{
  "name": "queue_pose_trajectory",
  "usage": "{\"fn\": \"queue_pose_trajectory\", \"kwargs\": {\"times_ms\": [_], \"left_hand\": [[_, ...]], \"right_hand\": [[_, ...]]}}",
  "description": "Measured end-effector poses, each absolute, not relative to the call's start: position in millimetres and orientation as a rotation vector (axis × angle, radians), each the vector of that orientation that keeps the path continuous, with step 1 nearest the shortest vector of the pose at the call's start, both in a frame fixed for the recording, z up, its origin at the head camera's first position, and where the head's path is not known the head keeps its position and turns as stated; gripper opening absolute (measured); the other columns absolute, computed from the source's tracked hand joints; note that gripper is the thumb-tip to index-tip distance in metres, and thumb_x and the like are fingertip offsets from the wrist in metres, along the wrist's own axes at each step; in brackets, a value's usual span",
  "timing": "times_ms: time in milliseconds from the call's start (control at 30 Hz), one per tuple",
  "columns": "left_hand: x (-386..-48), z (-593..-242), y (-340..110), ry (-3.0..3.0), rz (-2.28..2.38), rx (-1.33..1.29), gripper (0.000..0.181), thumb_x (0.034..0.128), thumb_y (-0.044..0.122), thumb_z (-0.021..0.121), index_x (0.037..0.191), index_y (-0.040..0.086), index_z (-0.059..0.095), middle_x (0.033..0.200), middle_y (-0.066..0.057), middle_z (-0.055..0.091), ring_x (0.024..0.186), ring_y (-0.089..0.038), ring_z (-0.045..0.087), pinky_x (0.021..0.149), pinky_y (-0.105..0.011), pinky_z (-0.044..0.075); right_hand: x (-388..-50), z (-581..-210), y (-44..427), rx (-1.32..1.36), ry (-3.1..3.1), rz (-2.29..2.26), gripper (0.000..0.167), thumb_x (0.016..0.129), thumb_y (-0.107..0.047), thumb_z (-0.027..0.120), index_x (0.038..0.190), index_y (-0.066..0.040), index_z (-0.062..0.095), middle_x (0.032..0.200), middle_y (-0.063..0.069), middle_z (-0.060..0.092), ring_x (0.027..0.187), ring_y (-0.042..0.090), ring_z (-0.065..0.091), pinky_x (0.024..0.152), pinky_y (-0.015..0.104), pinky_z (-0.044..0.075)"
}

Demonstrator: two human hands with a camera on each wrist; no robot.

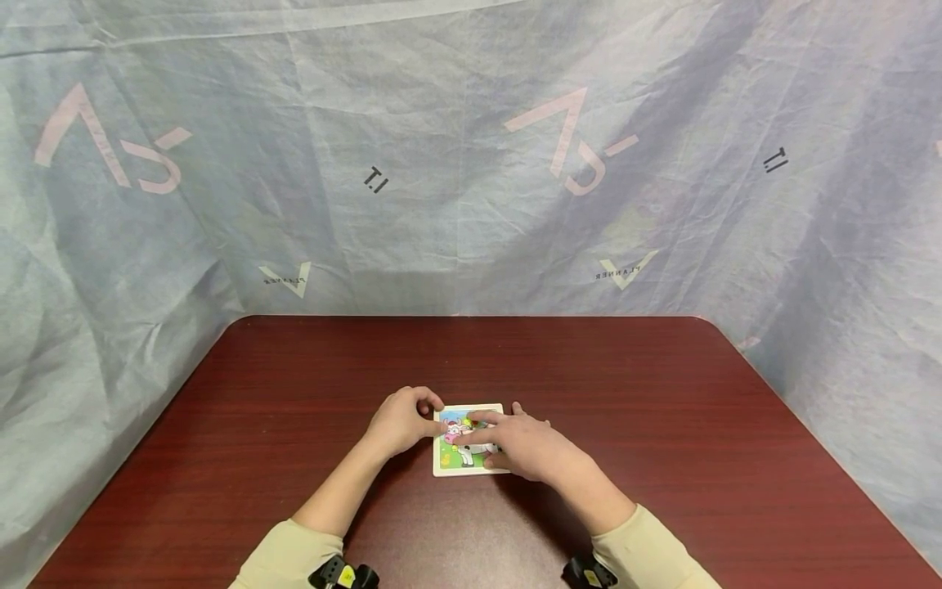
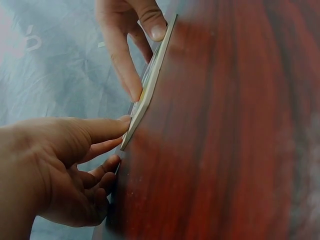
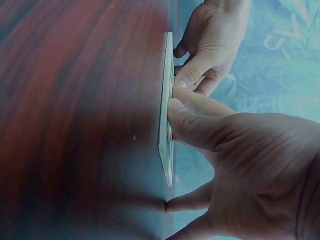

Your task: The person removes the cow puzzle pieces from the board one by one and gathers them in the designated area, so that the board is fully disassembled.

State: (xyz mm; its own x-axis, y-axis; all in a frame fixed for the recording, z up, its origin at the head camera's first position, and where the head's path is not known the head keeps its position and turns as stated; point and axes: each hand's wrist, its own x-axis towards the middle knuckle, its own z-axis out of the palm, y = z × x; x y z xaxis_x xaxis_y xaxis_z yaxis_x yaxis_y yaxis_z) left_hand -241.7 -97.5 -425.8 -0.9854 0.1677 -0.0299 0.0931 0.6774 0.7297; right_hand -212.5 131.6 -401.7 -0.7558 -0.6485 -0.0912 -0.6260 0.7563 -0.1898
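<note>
A small, flat, pale-framed puzzle board [image 1: 471,472] with a cartoon cow picture lies on the table in the head view. My left hand [image 1: 401,423] holds its left side, thumb on the frame and index finger at the far left corner. In the left wrist view, the other fingers of the left hand [image 2: 60,165] curl beside the board. My right hand [image 1: 533,446] reaches over from the right with fingers spread, several fingertips resting on the picture. Two digits of the right hand [image 3: 250,155] touch the tabletop past the board's edge. These fingers hide part of the picture.
The board lies on a dark red wood-grain table [image 1: 294,360] with rounded far corners. Grey printed fabric [image 1: 456,221] hangs behind it and along both sides. A black wrist device [image 1: 343,573] sits on each sleeve.
</note>
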Motion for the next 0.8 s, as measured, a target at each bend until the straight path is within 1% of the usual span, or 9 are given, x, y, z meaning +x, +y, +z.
{"fn": "queue_pose_trajectory", "kwargs": {"times_ms": [67, 233, 333, 400, 633, 733, 800], "left_hand": [[-241.8, -425.7, -96.8, 2.79, 1.207, 0.211, 0.026, 0.0796, 0.019, 0.087, 0.099, 0.015, 0.071, 0.094, -0.002, 0.057, 0.081, -0.019, 0.051, 0.069, -0.035, 0.043], [-241.2, -425.3, -95.0, 2.781, 1.217, 0.185, 0.025, 0.08, 0.018, 0.087, 0.099, 0.014, 0.071, 0.095, -0.003, 0.056, 0.082, -0.019, 0.051, 0.07, -0.035, 0.043], [-240.9, -424.9, -94.2, 2.776, 1.224, 0.173, 0.024, 0.0798, 0.017, 0.087, 0.098, 0.013, 0.071, 0.095, -0.003, 0.057, 0.082, -0.02, 0.052, 0.07, -0.036, 0.043], [-240.9, -424.8, -93.7, 2.773, 1.226, 0.165, 0.024, 0.0798, 0.016, 0.087, 0.097, 0.013, 0.071, 0.095, -0.004, 0.058, 0.083, -0.02, 0.052, 0.071, -0.036, 0.044], [-242.4, -423.4, -90.9, 2.757, 1.238, 0.119, 0.022, 0.0791, 0.013, 0.087, 0.096, 0.011, 0.072, 0.096, -0.004, 0.061, 0.086, -0.02, 0.055, 0.074, -0.037, 0.048], [-242.7, -422.4, -89.4, 2.745, 1.25, 0.105, 0.022, 0.0789, 0.012, 0.087, 0.095, 0.01, 0.072, 0.096, -0.004, 0.061, 0.086, -0.02, 0.056, 0.075, -0.037, 0.049], [-242.5, -421.9, -89.1, 2.739, 1.259, 0.098, 0.022, 0.0789, 0.012, 0.087, 0.095, 0.01, 0.072, 0.095, -0.005, 0.061, 0.086, -0.021, 0.056, 0.074, -0.037, 0.048]], "right_hand": [[-212.7, -401.8, 131.8, -1.006, 2.794, -0.25, 0.056, 0.093, -0.021, 0.075, 0.141, -0.045, 0.057, 0.156, 0.0, 0.044, 0.125, 0.066, 0.042, 0.075, 0.078, 0.044], [-213.4, -402.2, 131.7, -1.036, 2.785, -0.269, 0.055, 0.094, -0.018, 0.075, 0.141, -0.042, 0.059, 0.156, 0.001, 0.044, 0.13, 0.057, 0.044, 0.083, 0.078, 0.042], [-213.3, -402.0, 131.7, -1.059, 2.783, -0.26, 0.055, 0.094, -0.017, 0.074, 0.141, -0.04, 0.059, 0.155, 0.002, 0.044, 0.13, 0.053, 0.047, 0.085, 0.077, 0.042], [-213.4, -401.7, 131.5, -1.07, 2.779, -0.263, 0.055, 0.094, -0.017, 0.074, 0.141, -0.039, 0.059, 0.155, 0.003, 0.044, 0.13, 0.048, 0.05, 0.089, 0.077, 0.041], [-213.1, -400.5, 131.7, -1.067, 2.776, -0.247, 0.055, 0.095, -0.018, 0.074, 0.142, -0.04, 0.058, 0.156, 0.002, 0.043, 0.131, 0.054, 0.045, 0.083, 0.078, 0.042], [-213.8, -401.3, 131.8, -1.081, 2.776, -0.255, 0.055, 0.094, -0.017, 0.074, 0.141, -0.04, 0.059, 0.156, 0.002, 0.044, 0.129, 0.046, 0.052, 0.089, 0.077, 0.04], [-213.8, -401.2, 131.7, -1.076, 2.78, -0.253, 0.054, 0.094, -0.017, 0.074, 0.141, -0.04, 0.059, 0.155, 0.002, 0.044, 0.129, 0.046, 0.052, 0.087, 0.077, 0.041]]}}
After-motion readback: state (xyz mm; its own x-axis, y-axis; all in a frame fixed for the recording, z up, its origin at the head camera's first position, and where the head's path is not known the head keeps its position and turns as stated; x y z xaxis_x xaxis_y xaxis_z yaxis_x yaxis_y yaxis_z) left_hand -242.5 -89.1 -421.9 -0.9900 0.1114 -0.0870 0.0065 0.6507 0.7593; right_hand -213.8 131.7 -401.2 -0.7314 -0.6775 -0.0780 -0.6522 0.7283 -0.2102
